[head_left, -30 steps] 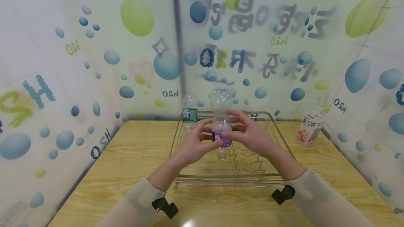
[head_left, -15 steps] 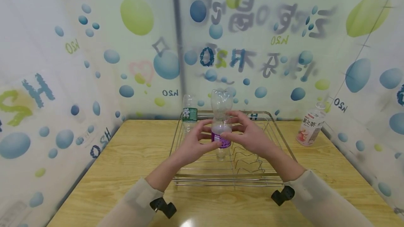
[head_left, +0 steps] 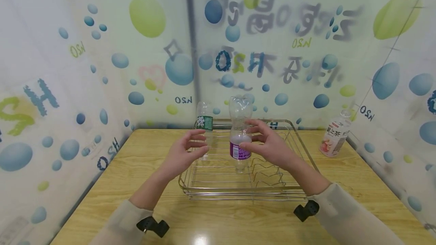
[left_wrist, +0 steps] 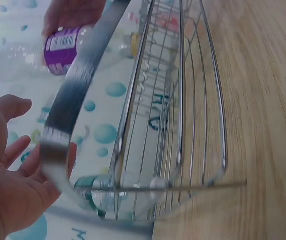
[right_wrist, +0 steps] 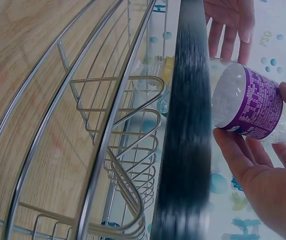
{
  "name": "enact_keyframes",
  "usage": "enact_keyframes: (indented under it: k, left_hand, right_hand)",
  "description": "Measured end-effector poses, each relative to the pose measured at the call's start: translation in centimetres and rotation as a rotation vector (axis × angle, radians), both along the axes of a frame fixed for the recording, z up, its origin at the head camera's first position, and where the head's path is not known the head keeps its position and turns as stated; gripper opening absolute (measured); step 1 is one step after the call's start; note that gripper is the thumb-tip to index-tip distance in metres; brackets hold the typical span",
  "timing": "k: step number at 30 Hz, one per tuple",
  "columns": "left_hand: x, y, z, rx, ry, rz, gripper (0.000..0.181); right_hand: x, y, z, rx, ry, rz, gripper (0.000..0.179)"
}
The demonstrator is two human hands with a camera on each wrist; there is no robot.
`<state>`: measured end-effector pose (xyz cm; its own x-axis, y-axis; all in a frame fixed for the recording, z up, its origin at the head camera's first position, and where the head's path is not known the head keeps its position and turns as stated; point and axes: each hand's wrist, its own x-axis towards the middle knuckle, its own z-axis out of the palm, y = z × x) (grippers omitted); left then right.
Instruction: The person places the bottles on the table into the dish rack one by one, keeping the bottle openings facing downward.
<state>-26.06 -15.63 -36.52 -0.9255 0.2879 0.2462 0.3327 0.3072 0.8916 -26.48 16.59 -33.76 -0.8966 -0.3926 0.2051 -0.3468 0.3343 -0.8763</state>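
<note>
My right hand (head_left: 272,146) grips a clear plastic bottle (head_left: 240,112) with a purple label, thumb on the near side and fingers behind. The bottle is upside down, its neck low over the wire dish rack (head_left: 221,189). In the right wrist view the fingers and thumb bear on either side of the purple label (right_wrist: 260,102). My left hand (head_left: 184,156) is apart from that bottle, fingers spread and holding nothing, over the rack's left side. Just behind its fingers, a second clear bottle (head_left: 205,123) with a green label stands upside down in the rack.
A peach-coloured drink bottle (head_left: 335,135) stands on the wooden table (head_left: 150,154) to the right of the rack. Bent wire dividers (head_left: 269,175) rise in the rack's right half. A patterned curtain (head_left: 282,82) closes off the back and both sides.
My left hand has let go of the purple-label bottle and moved left toward the green-label bottle. My right hand keeps its grip, and the bottle has barely shifted.
</note>
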Motion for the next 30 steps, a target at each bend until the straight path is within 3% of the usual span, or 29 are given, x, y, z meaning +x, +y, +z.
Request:
enact_keyframes:
  k: [7, 12, 17, 22, 25, 30]
  left_hand:
    - [-0.2, -3.2, -1.4, -0.001, 0.065, 0.161, 0.038]
    - [0.0, -4.9, -3.1, -0.063, 0.031, 0.175, 0.042]
    - [0.3, -5.4, -4.8, -0.048, -0.032, 0.096, 0.046]
    - [0.1, -5.3, -6.1, 0.071, -0.096, -0.003, 0.044]
    - [0.0, -5.2, -6.7, 0.119, -0.138, -0.049, 0.045]
    - [-0.1, -4.9, -7.2, 0.170, -0.149, -0.097, 0.045]
  right_hand:
    - [0.0, 0.3, 0.1, -0.006, 0.004, -0.003, 0.074]
    - [-0.2, 0.5, 0.2, -0.004, -0.003, -0.019, 0.075]
    - [-0.4, 0.4, 0.5, -0.015, -0.009, -0.019, 0.074]
    - [-0.6, 0.2, 0.7, -0.011, -0.008, -0.028, 0.074]
    - [-0.9, 0.0, 0.9, 0.001, -0.002, -0.037, 0.074]
    - [-1.3, -0.4, 1.6, 0.002, 0.008, -0.050, 0.075]
